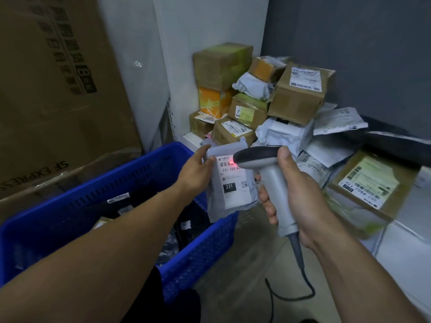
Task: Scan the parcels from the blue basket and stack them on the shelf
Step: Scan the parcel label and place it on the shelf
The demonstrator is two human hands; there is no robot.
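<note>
My left hand [194,170] pinches the upper left edge of a grey poly-bag parcel [229,197] with a white label, held upright above the near right corner of the blue basket [149,173]. My right hand [296,192] grips the handle of a grey barcode scanner [263,159]. Its head points at the label, and a red spot glows on the barcode. Dark bagged parcels [121,206] lie inside the basket. On the shelf [405,248] behind and to the right, several cardboard boxes [298,94] and white mailer bags [286,134] are piled.
A large brown carton [56,89] stands at the left behind the basket. A flat box with a label [370,183] lies on the shelf at the right. The scanner's black cable [303,280] hangs down to the tiled floor. A grey wall rises behind the pile.
</note>
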